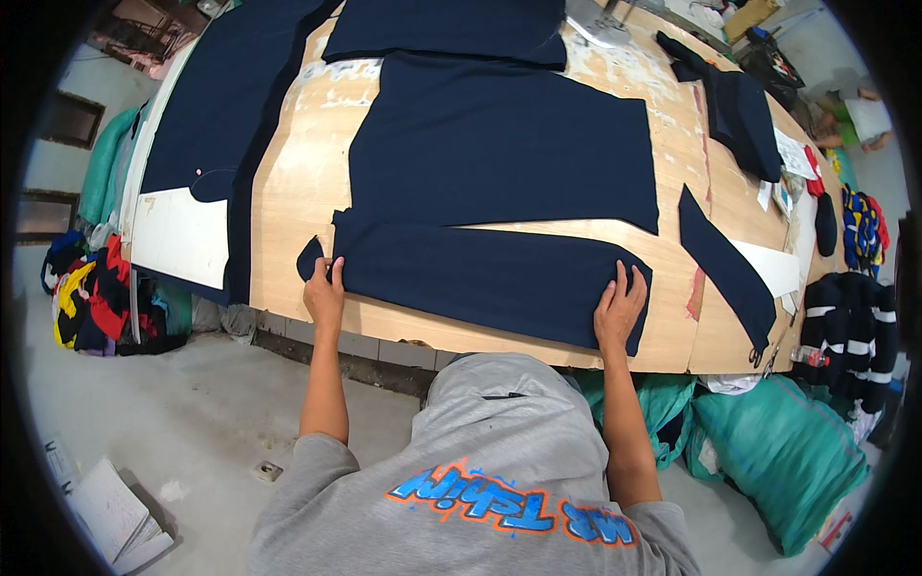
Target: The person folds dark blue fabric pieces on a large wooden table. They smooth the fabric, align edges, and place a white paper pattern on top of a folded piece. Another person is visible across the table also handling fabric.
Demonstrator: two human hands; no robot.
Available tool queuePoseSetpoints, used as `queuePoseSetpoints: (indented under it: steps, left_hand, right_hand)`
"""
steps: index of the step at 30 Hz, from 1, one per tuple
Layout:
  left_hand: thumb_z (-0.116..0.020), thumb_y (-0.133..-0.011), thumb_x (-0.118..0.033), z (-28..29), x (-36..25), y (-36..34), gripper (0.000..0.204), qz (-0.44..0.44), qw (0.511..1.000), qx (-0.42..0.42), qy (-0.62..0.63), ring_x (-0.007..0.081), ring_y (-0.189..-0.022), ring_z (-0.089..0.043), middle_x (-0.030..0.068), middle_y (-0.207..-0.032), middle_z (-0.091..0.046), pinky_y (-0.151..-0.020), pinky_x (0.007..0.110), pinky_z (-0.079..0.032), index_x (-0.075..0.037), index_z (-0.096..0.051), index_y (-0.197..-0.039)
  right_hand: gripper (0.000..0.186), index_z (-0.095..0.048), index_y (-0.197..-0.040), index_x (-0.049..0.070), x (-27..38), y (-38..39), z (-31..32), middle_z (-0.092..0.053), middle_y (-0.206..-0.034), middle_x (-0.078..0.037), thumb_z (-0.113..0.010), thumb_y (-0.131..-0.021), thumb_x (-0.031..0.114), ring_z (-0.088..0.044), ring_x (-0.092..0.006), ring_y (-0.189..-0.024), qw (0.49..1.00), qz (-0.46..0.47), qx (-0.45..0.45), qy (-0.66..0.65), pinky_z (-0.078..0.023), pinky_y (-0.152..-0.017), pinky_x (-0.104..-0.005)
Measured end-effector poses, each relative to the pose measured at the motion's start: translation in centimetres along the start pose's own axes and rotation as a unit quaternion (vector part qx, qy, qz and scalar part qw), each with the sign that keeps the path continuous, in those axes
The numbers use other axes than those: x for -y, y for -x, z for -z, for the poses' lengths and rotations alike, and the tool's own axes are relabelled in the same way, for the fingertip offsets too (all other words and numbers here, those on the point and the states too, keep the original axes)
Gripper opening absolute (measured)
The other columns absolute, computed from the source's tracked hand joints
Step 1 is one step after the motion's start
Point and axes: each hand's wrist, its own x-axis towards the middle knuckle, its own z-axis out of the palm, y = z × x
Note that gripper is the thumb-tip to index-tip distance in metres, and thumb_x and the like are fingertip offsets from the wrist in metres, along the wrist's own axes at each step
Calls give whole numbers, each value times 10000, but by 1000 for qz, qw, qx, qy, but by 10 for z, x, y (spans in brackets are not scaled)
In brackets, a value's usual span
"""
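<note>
A long navy fabric piece [480, 274] lies flat along the near edge of the wooden table. At its left end my left hand [325, 293] touches the edge, fingers apart, beside a small navy scrap [309, 259]. My right hand [621, 305] rests on the right end of the same piece with its fingers spread. Just beyond is a wider navy panel [499, 144], divided from the long piece by a narrow gap toward the right. Whether the two join at the left cannot be made out.
A large navy cloth [216, 115] with a white pattern sheet [178, 240] covers the table's left side. To the right lie a curved navy strip [725, 264] and scissors handles [756, 359]. Green sacks [778, 461] stand below; colourful cloth [91, 298] is heaped at left.
</note>
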Motion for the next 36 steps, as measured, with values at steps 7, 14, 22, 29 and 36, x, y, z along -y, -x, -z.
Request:
queuePoseSetpoints:
  steps: [7,14,22,29,36]
  left_hand:
    - [-729,-1037,-318,-11,3,11,252,15,998,-59,12,391,-879,-689,159,-939,-719,-790,482,-529,-76,-705,-1102]
    - [-633,-1076,-211,-19,-103,40,276,-184,975,-24,124,347,-1275,-607,148,-1315,-692,-1092,475,-439,-49,-689,-1292]
    - [-436,-1149,-466,-66,-138,67,648,-196,969,136,-58,363,-1659,-170,141,-1792,-232,-1323,556,-138,-164,-320,-1711]
    - [-352,-1166,-498,-70,-137,68,646,-199,965,150,-83,351,-1668,-129,114,-1808,-185,-1329,552,-109,-200,-261,-1731]
    - [-294,-1161,-557,-78,-138,66,679,-182,960,168,-130,353,-1672,-114,111,-1816,-151,-1323,576,-111,-210,-222,-1741]
  right_hand:
    - [567,-378,-1682,161,-16,-10,-18,-326,-1730,-223,-432,-1138,313,-260,-430,-1615,996,-16,46,78,-189,-1306,-615]
    - [593,-398,-1669,167,38,-31,19,-326,-1714,-265,-466,-1129,403,-261,-466,-1602,993,38,83,68,-184,-1289,-648]
    - [583,-380,-1684,276,45,-6,-23,-265,-1772,-157,-417,-1141,486,-199,-359,-1649,990,124,67,-25,-96,-1333,-608]
    - [575,-443,-1654,253,9,-25,-19,-274,-1765,-174,-418,-1136,501,-211,-367,-1644,996,86,22,-19,-98,-1333,-609]
    - [575,-455,-1649,267,-38,30,7,-259,-1777,-152,-441,-1127,507,-199,-366,-1648,985,152,48,-71,-87,-1325,-633]
